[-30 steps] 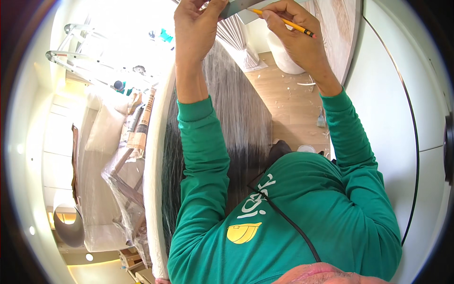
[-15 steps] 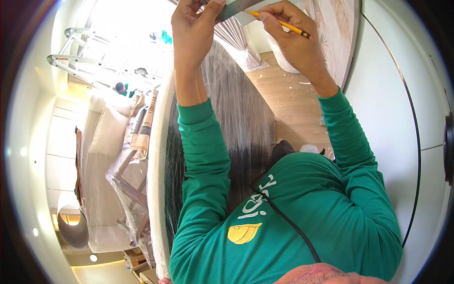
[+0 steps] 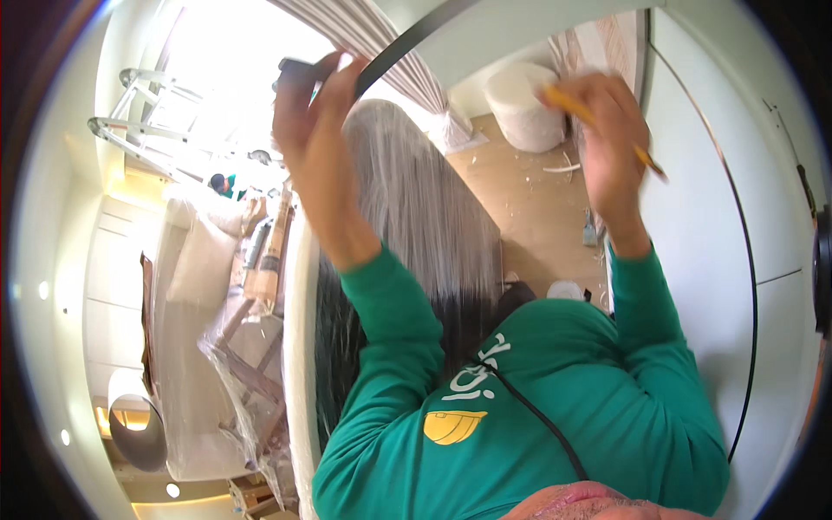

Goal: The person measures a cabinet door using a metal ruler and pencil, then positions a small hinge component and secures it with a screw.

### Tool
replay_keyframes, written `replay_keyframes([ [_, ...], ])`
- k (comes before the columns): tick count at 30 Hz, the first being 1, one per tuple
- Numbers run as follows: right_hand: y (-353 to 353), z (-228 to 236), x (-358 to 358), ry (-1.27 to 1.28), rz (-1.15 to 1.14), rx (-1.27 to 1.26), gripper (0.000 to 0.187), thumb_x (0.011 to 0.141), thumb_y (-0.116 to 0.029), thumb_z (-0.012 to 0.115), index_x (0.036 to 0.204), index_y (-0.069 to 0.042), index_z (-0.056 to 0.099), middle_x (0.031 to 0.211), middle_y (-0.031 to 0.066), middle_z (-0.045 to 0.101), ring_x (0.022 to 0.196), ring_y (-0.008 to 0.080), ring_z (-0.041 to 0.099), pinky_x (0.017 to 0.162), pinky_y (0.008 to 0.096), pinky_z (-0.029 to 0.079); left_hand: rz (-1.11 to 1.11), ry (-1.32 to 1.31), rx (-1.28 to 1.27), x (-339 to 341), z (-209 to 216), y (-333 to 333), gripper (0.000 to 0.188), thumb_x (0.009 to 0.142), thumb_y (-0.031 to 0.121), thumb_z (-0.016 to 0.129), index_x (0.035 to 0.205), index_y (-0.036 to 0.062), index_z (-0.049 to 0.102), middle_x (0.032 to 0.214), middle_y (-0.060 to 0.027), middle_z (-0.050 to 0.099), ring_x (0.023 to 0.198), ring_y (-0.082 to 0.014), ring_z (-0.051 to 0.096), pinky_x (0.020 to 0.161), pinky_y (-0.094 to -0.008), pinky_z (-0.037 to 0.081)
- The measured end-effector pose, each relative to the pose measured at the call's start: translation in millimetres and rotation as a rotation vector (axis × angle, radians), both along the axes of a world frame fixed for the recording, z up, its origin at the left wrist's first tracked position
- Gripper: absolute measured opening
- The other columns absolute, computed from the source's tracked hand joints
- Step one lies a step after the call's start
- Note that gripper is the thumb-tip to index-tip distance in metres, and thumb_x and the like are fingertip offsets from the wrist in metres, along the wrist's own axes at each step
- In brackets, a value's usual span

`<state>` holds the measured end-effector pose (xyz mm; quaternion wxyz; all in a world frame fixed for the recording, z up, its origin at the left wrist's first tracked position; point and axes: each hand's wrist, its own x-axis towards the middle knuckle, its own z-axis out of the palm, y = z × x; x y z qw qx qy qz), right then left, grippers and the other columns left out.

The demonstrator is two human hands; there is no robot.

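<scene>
Raised at the upper left, my left hand (image 3: 316,147) is closed on a dark flat-edged piece (image 3: 296,67), its fingers slightly blurred. A long dark strip (image 3: 407,48) runs from beside these fingers up past the top edge; I cannot tell whether it is one with the piece. My right hand (image 3: 611,143), smeared by motion, is closed round a yellow pencil (image 3: 572,106) at the upper right. The pencil slants down to the right, apart from the strip. A pale panel (image 3: 520,26) spans the top between the hands.
A tall plastic-wrapped block (image 3: 416,199) stands in front of me. Beyond are a white roll (image 3: 524,108) and debris on the wood floor (image 3: 511,191). White panels (image 3: 693,260) rise at right. At left are a wrapped sofa (image 3: 195,347), a ladder (image 3: 147,130) and another person (image 3: 223,184).
My right hand has moved right and down with the pencil, away from the strip. My left hand has shifted left and down, still gripping. More of the strip and white roll shows.
</scene>
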<state>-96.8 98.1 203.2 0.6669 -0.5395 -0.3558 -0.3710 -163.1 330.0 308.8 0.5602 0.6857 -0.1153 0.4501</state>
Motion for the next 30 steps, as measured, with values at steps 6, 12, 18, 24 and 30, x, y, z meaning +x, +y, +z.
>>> replay_keyframes([
  [6, -48, 3, -90, 0.407, 0.321, -0.146, 0.029, 0.107, -0.024, 0.051, 0.109, 0.005, 0.058, 0.108, 0.0147, 0.060, 0.088, 0.0190, 0.059, 0.082, 0.0316, 0.047, -0.577, -0.083, -0.318, -41, -69, -75, 0.023, 0.104, 0.007, 0.059, 0.127, 0.0037, 0.055, 0.114, -0.0134, 0.064, 0.101, -0.0226, 0.068, 0.088, -0.0410, 0.061],
  [12, -51, 27, -93, 0.495, -0.154, -0.151, 0.029, 0.107, -0.025, 0.056, 0.109, 0.003, 0.061, 0.092, 0.0059, 0.060, 0.077, 0.0117, 0.052, 0.070, 0.0279, 0.043, -1.103, 0.261, -0.511, 8, -126, -133, 0.031, 0.103, 0.011, 0.065, 0.126, -0.0020, 0.050, 0.117, -0.0137, 0.066, 0.112, -0.0214, 0.065, 0.098, -0.0357, 0.052],
  [18, -99, 114, -89, 0.335, -0.975, -0.275, 0.031, 0.107, -0.026, 0.053, 0.090, -0.001, 0.060, 0.075, 0.0071, 0.051, 0.066, 0.0135, 0.046, 0.064, 0.0288, 0.040, -1.384, 0.399, -0.201, 21, -116, -135, 0.044, 0.099, 0.013, 0.072, 0.135, -0.0023, 0.054, 0.124, -0.0154, 0.065, 0.116, -0.0261, 0.067, 0.097, -0.0382, 0.055],
  [24, -186, 197, -23, 0.525, -1.407, -0.577, 0.049, 0.102, -0.045, 0.053, 0.106, 0.002, 0.068, 0.091, 0.0186, 0.068, 0.088, 0.0368, 0.064, 0.086, 0.0421, 0.050, -1.509, 0.563, 0.167, 62, -154, -109, 0.034, 0.097, 0.010, 0.073, 0.127, -0.0018, 0.061, 0.105, -0.0127, 0.072, 0.103, -0.0214, 0.072, 0.092, -0.0351, 0.056],
  [30, -289, 162, 62, 0.846, -1.370, -1.072, 0.031, 0.098, -0.027, 0.056, 0.101, 0.000, 0.070, 0.095, 0.0208, 0.072, 0.087, 0.0401, 0.068, 0.078, 0.0501, 0.053, -1.570, 0.639, 0.216, 87, -194, -118, 0.032, 0.099, 0.005, 0.070, 0.128, 0.0001, 0.057, 0.102, -0.0106, 0.072, 0.099, -0.0182, 0.071, 0.089, -0.0322, 0.057],
])
